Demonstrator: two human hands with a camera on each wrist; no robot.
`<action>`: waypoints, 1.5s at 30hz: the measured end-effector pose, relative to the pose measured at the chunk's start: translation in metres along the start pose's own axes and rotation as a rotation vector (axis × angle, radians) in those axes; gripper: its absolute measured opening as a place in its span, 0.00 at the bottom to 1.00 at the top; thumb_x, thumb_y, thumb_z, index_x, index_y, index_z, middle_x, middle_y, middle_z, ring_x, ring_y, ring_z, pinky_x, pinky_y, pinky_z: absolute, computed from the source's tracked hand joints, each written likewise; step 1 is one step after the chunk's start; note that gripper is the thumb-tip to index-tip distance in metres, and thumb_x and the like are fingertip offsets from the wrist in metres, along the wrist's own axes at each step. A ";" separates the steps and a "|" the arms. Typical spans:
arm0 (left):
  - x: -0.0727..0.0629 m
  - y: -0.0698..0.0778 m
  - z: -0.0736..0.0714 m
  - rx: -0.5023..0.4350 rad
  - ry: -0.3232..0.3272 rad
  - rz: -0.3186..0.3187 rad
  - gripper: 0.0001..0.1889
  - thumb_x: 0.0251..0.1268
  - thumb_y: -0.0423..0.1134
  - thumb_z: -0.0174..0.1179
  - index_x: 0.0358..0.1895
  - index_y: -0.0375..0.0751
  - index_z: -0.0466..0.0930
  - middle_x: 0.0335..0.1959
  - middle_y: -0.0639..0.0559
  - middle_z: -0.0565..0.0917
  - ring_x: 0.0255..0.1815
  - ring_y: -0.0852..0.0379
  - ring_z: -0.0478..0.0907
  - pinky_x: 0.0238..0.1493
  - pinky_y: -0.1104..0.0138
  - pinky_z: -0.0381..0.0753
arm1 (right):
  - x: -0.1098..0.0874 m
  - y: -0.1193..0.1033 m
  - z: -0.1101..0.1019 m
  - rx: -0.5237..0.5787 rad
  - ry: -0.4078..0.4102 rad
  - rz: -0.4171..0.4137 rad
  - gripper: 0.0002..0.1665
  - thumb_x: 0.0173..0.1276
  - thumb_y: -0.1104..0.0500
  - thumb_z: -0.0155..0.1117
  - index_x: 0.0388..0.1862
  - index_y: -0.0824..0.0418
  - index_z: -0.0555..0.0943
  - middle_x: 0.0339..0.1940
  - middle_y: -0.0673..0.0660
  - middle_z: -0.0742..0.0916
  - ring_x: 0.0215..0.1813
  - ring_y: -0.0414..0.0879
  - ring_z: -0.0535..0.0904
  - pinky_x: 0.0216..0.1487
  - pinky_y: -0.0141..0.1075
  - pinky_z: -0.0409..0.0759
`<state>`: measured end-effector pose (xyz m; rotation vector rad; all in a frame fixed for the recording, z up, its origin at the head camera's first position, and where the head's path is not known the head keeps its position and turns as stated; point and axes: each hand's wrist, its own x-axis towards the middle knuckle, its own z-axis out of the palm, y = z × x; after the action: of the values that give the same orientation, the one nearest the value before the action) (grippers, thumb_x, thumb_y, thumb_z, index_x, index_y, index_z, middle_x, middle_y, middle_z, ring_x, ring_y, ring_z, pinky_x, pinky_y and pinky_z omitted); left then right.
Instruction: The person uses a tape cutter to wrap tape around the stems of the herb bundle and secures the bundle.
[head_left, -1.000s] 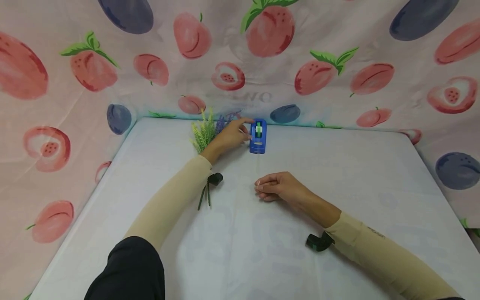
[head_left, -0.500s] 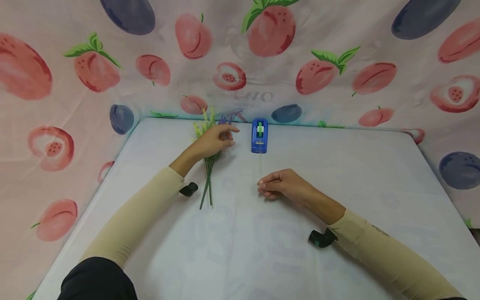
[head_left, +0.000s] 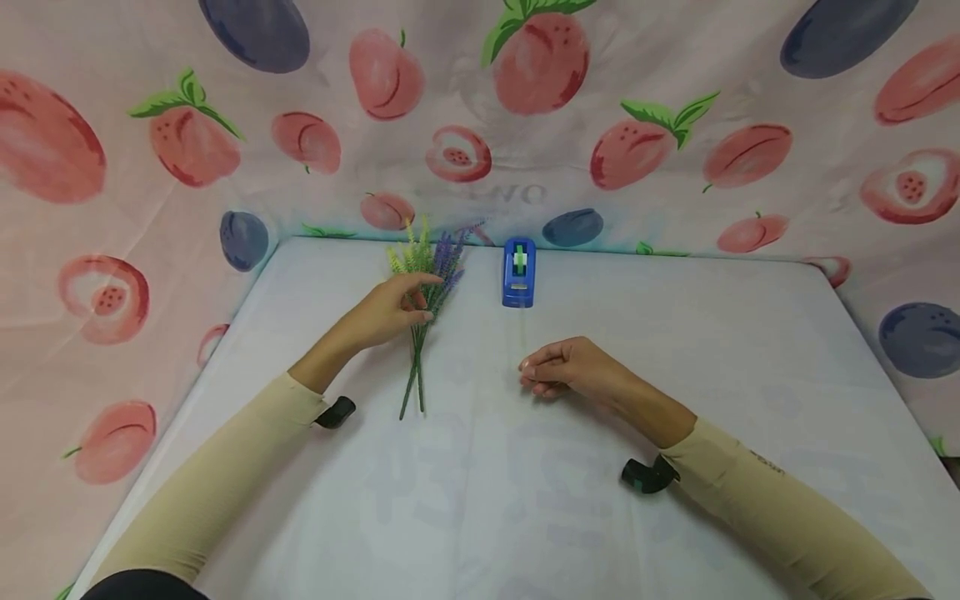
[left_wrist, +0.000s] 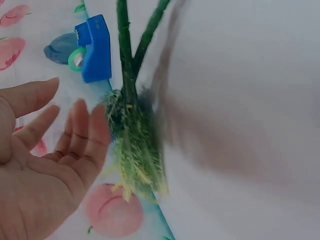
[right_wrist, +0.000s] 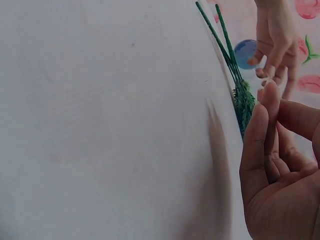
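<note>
A small bunch of artificial flowers lies on the table, its green stems crossing and pointing toward me, with yellow-green and purple heads at the far end. My left hand hovers over the bunch; its fingers are spread and relaxed around nothing in the left wrist view. To the right of the flowers sits a blue tape dispenser with a green-cored roll. A faint strip of clear tape runs from the dispenser toward my right hand, which pinches its free end between thumb and fingers.
The white-covered table meets a peach-printed cloth hanging behind it, close beyond the dispenser. That cloth also covers the left side. A dark wrist camera sticks out from the left sleeve and another camera from the right.
My left hand has left the side of the tape dispenser and drawn back left and nearer, to above the flowers. The right hand has stayed almost still, pinching the tape.
</note>
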<state>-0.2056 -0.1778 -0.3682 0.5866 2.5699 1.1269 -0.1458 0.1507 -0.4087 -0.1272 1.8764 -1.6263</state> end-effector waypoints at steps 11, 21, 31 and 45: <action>-0.031 -0.018 0.007 0.030 -0.105 -0.109 0.34 0.71 0.38 0.65 0.77 0.46 0.63 0.52 0.38 0.77 0.46 0.47 0.79 0.43 0.57 0.79 | 0.002 0.000 0.003 -0.016 0.001 0.014 0.17 0.72 0.65 0.65 0.56 0.75 0.81 0.44 0.59 0.91 0.35 0.40 0.85 0.41 0.33 0.85; -0.036 -0.014 0.029 0.023 -0.168 -0.163 0.22 0.70 0.39 0.66 0.65 0.40 0.77 0.35 0.45 0.79 0.29 0.53 0.75 0.34 0.62 0.74 | 0.003 -0.001 0.003 -0.015 -0.010 0.011 0.17 0.72 0.65 0.65 0.56 0.75 0.81 0.44 0.60 0.91 0.36 0.41 0.86 0.42 0.33 0.85; -0.040 -0.014 0.029 -0.200 -0.105 -0.236 0.24 0.68 0.34 0.67 0.66 0.40 0.74 0.34 0.42 0.77 0.29 0.45 0.78 0.33 0.57 0.81 | 0.003 -0.001 0.003 -0.022 -0.010 0.016 0.18 0.73 0.64 0.65 0.56 0.75 0.81 0.44 0.61 0.91 0.35 0.41 0.85 0.42 0.33 0.85; -0.047 -0.014 0.034 -0.739 -0.036 -0.396 0.43 0.70 0.26 0.62 0.78 0.33 0.42 0.54 0.33 0.84 0.46 0.51 0.88 0.50 0.59 0.85 | 0.004 0.001 0.001 -0.026 -0.028 0.002 0.16 0.73 0.65 0.65 0.54 0.74 0.82 0.46 0.61 0.90 0.37 0.41 0.86 0.42 0.33 0.85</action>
<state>-0.1544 -0.1867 -0.3970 -0.0747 1.8896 1.7201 -0.1484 0.1484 -0.4107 -0.1583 1.8767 -1.5919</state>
